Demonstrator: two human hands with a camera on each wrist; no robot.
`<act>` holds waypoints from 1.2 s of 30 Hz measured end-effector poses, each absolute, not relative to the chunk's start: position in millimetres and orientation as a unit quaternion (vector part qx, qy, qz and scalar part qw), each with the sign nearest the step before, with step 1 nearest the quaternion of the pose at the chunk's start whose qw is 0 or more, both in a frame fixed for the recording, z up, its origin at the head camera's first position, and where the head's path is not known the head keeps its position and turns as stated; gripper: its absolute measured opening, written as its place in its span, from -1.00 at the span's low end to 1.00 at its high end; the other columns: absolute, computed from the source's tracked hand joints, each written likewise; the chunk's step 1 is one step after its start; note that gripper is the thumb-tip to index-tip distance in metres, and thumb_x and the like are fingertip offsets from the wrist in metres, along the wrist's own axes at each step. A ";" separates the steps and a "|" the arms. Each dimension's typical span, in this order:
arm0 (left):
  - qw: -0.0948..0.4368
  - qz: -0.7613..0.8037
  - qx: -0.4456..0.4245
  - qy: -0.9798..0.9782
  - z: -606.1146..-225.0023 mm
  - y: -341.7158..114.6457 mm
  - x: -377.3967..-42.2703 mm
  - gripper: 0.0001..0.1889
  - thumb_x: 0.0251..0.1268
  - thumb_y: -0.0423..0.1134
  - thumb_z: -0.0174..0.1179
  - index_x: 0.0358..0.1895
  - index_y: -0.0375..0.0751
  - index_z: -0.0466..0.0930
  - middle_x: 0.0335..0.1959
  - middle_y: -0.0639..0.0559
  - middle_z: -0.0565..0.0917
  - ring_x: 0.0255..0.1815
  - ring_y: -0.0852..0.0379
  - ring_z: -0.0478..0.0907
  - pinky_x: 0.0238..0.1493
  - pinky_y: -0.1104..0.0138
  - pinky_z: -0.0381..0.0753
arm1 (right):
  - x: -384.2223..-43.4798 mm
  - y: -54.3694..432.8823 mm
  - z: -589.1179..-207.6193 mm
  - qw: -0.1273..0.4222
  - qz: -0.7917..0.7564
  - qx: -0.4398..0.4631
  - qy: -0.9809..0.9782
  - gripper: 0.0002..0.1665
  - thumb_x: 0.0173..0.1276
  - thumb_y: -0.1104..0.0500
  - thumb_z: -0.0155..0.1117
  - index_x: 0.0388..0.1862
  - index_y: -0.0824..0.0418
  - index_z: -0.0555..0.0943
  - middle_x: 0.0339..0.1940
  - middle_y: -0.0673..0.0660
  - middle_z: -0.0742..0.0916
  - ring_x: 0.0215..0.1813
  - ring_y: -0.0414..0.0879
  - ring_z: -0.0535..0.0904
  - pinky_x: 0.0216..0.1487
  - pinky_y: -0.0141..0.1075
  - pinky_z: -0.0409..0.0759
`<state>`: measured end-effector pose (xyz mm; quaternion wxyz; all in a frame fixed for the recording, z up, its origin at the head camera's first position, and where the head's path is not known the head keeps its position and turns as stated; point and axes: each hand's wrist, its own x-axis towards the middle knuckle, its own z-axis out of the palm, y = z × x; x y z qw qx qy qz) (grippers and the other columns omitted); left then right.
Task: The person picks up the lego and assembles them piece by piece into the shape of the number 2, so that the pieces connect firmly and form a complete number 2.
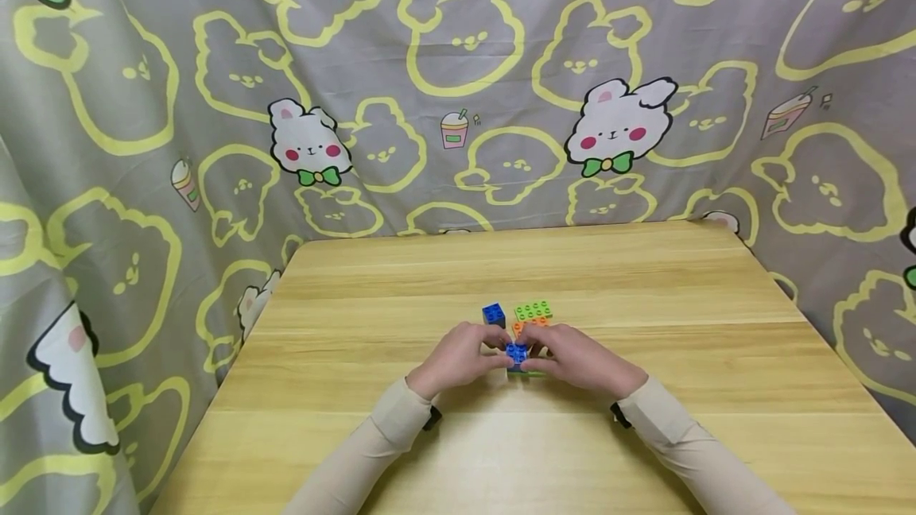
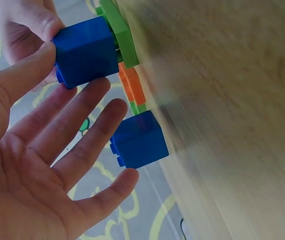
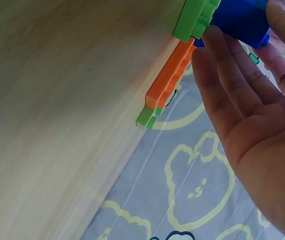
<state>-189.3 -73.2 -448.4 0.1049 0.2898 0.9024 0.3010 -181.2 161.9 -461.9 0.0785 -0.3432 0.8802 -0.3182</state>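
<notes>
Both hands meet at a blue toy building block (image 1: 516,353) with studs on top, set on the left part of a green block (image 2: 125,37). My left hand (image 1: 463,356) pinches the blue block between thumb and fingertips from its left side, the lower fingers spread. From the other side my right hand (image 1: 581,356) pinches the same block with thumb and fingers. Just beyond the hands lies an orange block (image 3: 170,75), partly covered by the right hand in the head view. A second blue block (image 2: 141,139) stands near the left fingertips, studs up.
Behind the orange block lies another green block (image 1: 533,310) with several studs. All of it sits on a wood-grain table (image 1: 372,284). A grey patterned curtain (image 1: 501,62) hangs along the table's back and sides.
</notes>
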 end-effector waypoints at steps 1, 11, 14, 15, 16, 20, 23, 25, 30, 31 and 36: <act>0.104 0.300 0.290 0.903 -448.8 -73.1 -189.3 -0.75 0.37 -0.02 0.37 0.00 0.00 0.75 -0.09 0.16 0.80 -0.05 0.20 0.72 -0.04 0.34 0.65 | -181.1 161.9 -461.9 0.079 -0.318 -0.343 0.880 -0.79 0.47 0.03 0.35 0.02 -0.10 0.59 -0.07 -0.20 0.74 -0.04 -0.30 0.67 0.03 -0.17 0.69; 0.101 0.302 0.290 0.903 -450.8 -73.2 -189.9 -0.77 0.40 -0.03 0.34 -0.01 -0.01 0.75 -0.10 0.15 0.80 -0.09 0.29 0.70 -0.04 0.33 0.66 | -181.3 162.7 -464.3 0.076 -0.314 -0.339 0.883 -0.78 0.51 -0.02 0.29 0.07 -0.08 0.60 -0.07 -0.21 0.75 -0.04 -0.30 0.68 0.02 -0.18 0.68; 0.098 0.301 0.289 0.903 -450.8 -73.5 -189.6 -0.78 0.41 -0.03 0.33 -0.02 -0.02 0.75 -0.11 0.14 0.80 -0.09 0.29 0.70 -0.04 0.33 0.66 | -181.4 162.4 -464.4 0.077 -0.311 -0.334 0.886 -0.76 0.52 -0.03 0.27 0.09 -0.06 0.60 -0.08 -0.19 0.75 -0.05 -0.30 0.67 0.01 -0.19 0.68; 0.098 0.300 0.290 0.904 -450.8 -73.6 -189.6 -0.78 0.41 -0.03 0.33 -0.03 -0.02 0.75 -0.11 0.14 0.80 -0.09 0.29 0.70 -0.04 0.33 0.66 | -181.5 162.3 -464.3 0.077 -0.311 -0.334 0.887 -0.76 0.52 -0.02 0.27 0.09 -0.05 0.60 -0.08 -0.18 0.75 -0.05 -0.29 0.68 0.01 -0.19 0.68; 0.096 0.300 0.291 0.903 -450.7 -73.5 -189.5 -0.78 0.41 -0.03 0.33 -0.03 -0.02 0.75 -0.11 0.14 0.80 -0.09 0.28 0.70 -0.04 0.33 0.66 | -181.4 162.1 -463.9 0.078 -0.312 -0.333 0.887 -0.76 0.52 -0.02 0.28 0.09 -0.04 0.60 -0.08 -0.18 0.75 -0.05 -0.29 0.68 0.01 -0.19 0.68; 0.094 0.302 0.295 0.902 -450.1 -73.4 -189.4 -0.78 0.39 -0.03 0.34 -0.04 -0.03 0.75 -0.11 0.13 0.80 -0.09 0.26 0.71 -0.05 0.33 0.66 | -181.2 161.6 -462.8 0.077 -0.310 -0.333 0.887 -0.76 0.50 0.02 0.30 0.09 -0.03 0.61 -0.07 -0.16 0.75 -0.05 -0.29 0.68 0.01 -0.20 0.68; 0.095 0.304 0.294 0.901 -449.9 -73.2 -189.3 -0.79 0.39 -0.05 0.35 -0.05 -0.02 0.76 -0.11 0.14 0.80 -0.07 0.24 0.71 -0.04 0.34 0.66 | -181.2 161.5 -462.2 0.075 -0.308 -0.334 0.888 -0.77 0.49 0.03 0.32 0.08 -0.03 0.61 -0.07 -0.16 0.76 -0.06 -0.29 0.68 0.00 -0.21 0.69; 0.095 0.306 0.293 0.901 -450.0 -73.1 -189.4 -0.79 0.39 -0.05 0.35 -0.05 -0.02 0.76 -0.11 0.14 0.80 -0.07 0.22 0.72 -0.04 0.34 0.66 | -181.4 161.6 -462.0 0.075 -0.308 -0.335 0.887 -0.77 0.49 0.03 0.32 0.07 -0.04 0.61 -0.07 -0.16 0.76 -0.07 -0.29 0.68 0.00 -0.21 0.69; 0.096 0.305 0.291 0.902 -450.8 -72.8 -189.2 -0.79 0.40 -0.05 0.34 -0.05 -0.03 0.76 -0.11 0.12 0.80 -0.07 0.22 0.72 -0.05 0.34 0.66 | -181.4 161.7 -462.2 0.077 -0.309 -0.335 0.887 -0.77 0.50 0.03 0.31 0.08 -0.04 0.61 -0.06 -0.15 0.76 -0.06 -0.29 0.68 0.01 -0.21 0.69; 0.096 0.304 0.290 0.902 -450.9 -72.7 -189.2 -0.79 0.40 -0.04 0.34 -0.05 -0.03 0.76 -0.11 0.13 0.80 -0.08 0.23 0.72 -0.05 0.34 0.66 | -181.2 161.8 -462.3 0.078 -0.310 -0.334 0.887 -0.77 0.50 0.03 0.31 0.08 -0.04 0.61 -0.06 -0.16 0.76 -0.06 -0.29 0.68 0.01 -0.21 0.69; 0.095 0.304 0.287 0.903 -450.9 -72.2 -189.0 -0.79 0.40 -0.03 0.34 -0.05 -0.02 0.76 -0.12 0.14 0.80 -0.09 0.28 0.70 -0.05 0.34 0.66 | -180.9 162.0 -462.2 0.079 -0.314 -0.331 0.886 -0.77 0.50 0.03 0.30 0.09 -0.03 0.61 -0.05 -0.15 0.76 -0.06 -0.28 0.68 0.01 -0.23 0.69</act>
